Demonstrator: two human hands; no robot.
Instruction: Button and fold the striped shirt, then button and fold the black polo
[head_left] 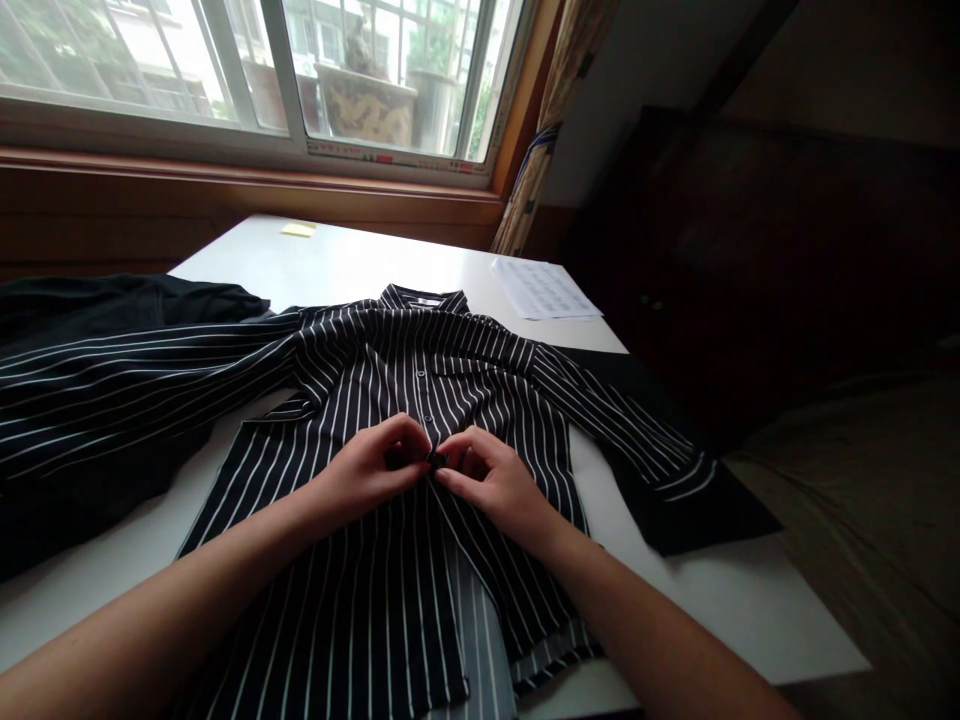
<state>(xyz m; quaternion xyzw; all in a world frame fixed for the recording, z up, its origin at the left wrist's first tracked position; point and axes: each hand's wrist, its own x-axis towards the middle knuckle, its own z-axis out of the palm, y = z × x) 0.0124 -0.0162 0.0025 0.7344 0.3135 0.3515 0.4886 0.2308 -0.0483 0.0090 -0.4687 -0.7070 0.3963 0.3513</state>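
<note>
A black shirt with white stripes (330, 560) lies face up, its collar toward the window and its sleeves spread to both sides. My left hand (379, 460) and my right hand (487, 475) meet at the middle of its front, each pinching the placket between thumb and fingers. The fingertips nearly touch and hide the exact spot, so the button there cannot be made out. Two buttons show above the hands, the nearer button (427, 418) just beyond my fingertips. Below the hands the front edges hang apart, and the grey inside of the shirt shows.
The white table (360, 255) carries a yellow sticky note (298, 229) and printed sheets (547, 288) at the back. Dark clothing (112, 300) lies under the left sleeve, black cloth (667, 520) under the right. A window (375, 80) and curtain (536, 150) stand behind.
</note>
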